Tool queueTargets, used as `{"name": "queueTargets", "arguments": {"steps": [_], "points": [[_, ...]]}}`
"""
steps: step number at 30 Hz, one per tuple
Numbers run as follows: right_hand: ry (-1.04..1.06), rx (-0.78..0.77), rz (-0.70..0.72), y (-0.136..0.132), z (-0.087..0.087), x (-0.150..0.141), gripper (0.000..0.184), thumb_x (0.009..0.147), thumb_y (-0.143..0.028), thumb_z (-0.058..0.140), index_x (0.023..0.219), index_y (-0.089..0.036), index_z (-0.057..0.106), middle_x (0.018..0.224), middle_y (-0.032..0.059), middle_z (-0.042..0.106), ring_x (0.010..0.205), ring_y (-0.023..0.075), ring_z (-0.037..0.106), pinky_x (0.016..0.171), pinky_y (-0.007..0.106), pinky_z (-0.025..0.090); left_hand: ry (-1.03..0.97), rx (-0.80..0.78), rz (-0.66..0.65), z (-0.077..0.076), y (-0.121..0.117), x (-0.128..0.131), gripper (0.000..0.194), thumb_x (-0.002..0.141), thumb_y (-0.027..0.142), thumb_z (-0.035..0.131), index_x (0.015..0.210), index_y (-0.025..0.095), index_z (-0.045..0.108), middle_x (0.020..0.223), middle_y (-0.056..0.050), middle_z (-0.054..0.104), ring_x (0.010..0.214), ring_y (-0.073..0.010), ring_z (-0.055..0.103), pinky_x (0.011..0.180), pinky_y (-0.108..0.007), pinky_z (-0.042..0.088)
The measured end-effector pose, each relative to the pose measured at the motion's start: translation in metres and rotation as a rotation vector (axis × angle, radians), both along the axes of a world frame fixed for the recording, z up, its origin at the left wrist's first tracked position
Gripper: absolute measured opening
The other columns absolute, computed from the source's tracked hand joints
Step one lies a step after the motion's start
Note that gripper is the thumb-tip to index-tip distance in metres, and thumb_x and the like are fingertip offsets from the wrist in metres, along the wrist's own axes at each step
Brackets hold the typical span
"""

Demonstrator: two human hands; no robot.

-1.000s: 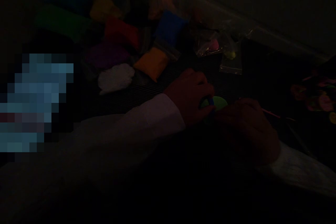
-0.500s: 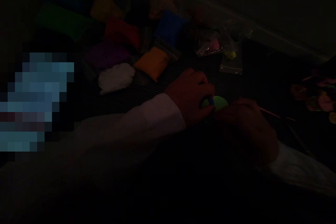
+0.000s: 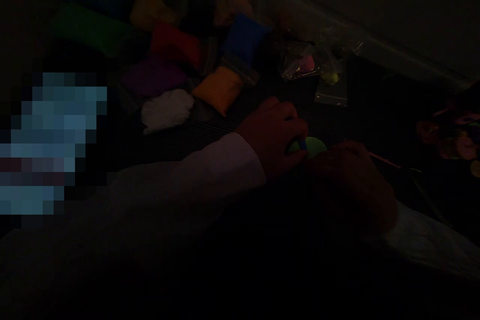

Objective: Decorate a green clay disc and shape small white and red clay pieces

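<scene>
The picture is very dark. My left hand (image 3: 275, 137) has its fingers curled and pinches a small blue piece (image 3: 303, 144) that looks like modelling clay. Under those fingertips is a pale green round disc (image 3: 317, 147), partly covered by both hands. Close by on the right, my right hand (image 3: 350, 180) is closed at the disc's near edge. Its fingertips are in shadow, and what they hold, if anything, is hidden. A thin pink stick (image 3: 384, 160) with a pale tip shows just beyond the right hand; I cannot tell whether that hand touches it.
Bags in red (image 3: 175, 46), orange (image 3: 219, 89), blue (image 3: 244, 35), purple (image 3: 153, 77) and white (image 3: 167, 110) lie at the back left. Small clear bags (image 3: 331, 87) stand behind my hands. Several pinkish pieces (image 3: 466, 147) lie far right. A pixelated bright patch (image 3: 56, 135) covers the left.
The view has shifted very slightly and become a little darker. Both hands keep nearly the same place and grip at the green disc.
</scene>
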State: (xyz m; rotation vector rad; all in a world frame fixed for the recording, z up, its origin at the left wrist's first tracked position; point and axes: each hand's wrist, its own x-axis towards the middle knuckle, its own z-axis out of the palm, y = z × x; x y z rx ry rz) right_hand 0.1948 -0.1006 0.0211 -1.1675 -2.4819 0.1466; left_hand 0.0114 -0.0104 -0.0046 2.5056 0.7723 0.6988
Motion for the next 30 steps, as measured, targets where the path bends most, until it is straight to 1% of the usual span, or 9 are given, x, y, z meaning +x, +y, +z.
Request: {"name": "queueTargets", "arguments": {"steps": [6, 14, 18, 22, 26, 30], "points": [[0.016, 0.014, -0.001, -0.0001, 0.0009, -0.0007, 0.013, 0.085, -0.013, 0.054, 0.096, -0.017, 0.06, 0.087, 0.0052, 0.072, 0.082, 0.0175, 0.066, 0.084, 0.04, 0.045, 0.004, -0.009, 0.009, 0.0015, -0.001, 0.0, 0.02, 0.075, 0.032, 0.062, 0.087, 0.017, 0.068, 0.091, -0.007, 0.061, 0.087, -0.022, 0.054, 0.08, -0.038, 0.041], [-0.013, 0.014, -0.013, -0.0013, -0.0008, 0.0005, 0.013, 0.086, -0.014, 0.054, 0.097, -0.019, 0.059, 0.087, 0.004, 0.072, 0.081, 0.017, 0.066, 0.084, 0.04, 0.044, 0.033, -0.031, -0.037, 0.0033, 0.001, -0.0026, 0.027, 0.074, 0.035, 0.064, 0.093, 0.017, 0.067, 0.095, -0.007, 0.06, 0.09, -0.0227, 0.054, 0.083, -0.039, 0.04], [-0.01, 0.015, -0.006, -0.0013, -0.0001, 0.0, 0.012, 0.086, -0.014, 0.053, 0.095, -0.018, 0.06, 0.086, 0.0045, 0.072, 0.081, 0.017, 0.066, 0.084, 0.039, 0.044, 0.047, -0.038, -0.033, 0.0049, 0.0004, -0.0025, 0.026, 0.074, 0.034, 0.064, 0.092, 0.016, 0.067, 0.094, -0.007, 0.06, 0.09, -0.0224, 0.055, 0.083, -0.039, 0.04], [0.003, -0.003, -0.029, -0.0021, 0.0006, -0.0014, 0.014, 0.085, -0.012, 0.054, 0.096, -0.018, 0.06, 0.088, 0.004, 0.073, 0.082, 0.0174, 0.067, 0.086, 0.04, 0.044, 0.03, -0.034, -0.031, 0.005, -0.0004, -0.0023, 0.026, 0.073, 0.033, 0.065, 0.092, 0.015, 0.068, 0.095, -0.008, 0.06, 0.089, -0.0227, 0.055, 0.083, -0.039, 0.04], [0.015, 0.028, -0.013, -0.0023, -0.0005, -0.001, 0.013, 0.085, -0.013, 0.054, 0.096, -0.018, 0.06, 0.087, 0.0053, 0.073, 0.08, 0.0181, 0.067, 0.083, 0.041, 0.044, 0.024, -0.034, -0.031, 0.0041, -0.0006, -0.0023, 0.025, 0.073, 0.032, 0.065, 0.092, 0.015, 0.068, 0.094, -0.008, 0.061, 0.09, -0.0232, 0.055, 0.083, -0.039, 0.04], [-0.018, 0.042, -0.028, -0.0023, -0.0006, -0.001, 0.014, 0.085, -0.015, 0.057, 0.098, -0.019, 0.061, 0.086, 0.0044, 0.073, 0.079, 0.0179, 0.067, 0.085, 0.043, 0.044, 0.027, -0.028, -0.026, 0.0035, -0.0006, -0.0022, 0.026, 0.073, 0.033, 0.065, 0.092, 0.015, 0.068, 0.095, -0.008, 0.061, 0.091, -0.0234, 0.055, 0.083, -0.039, 0.04]]}}
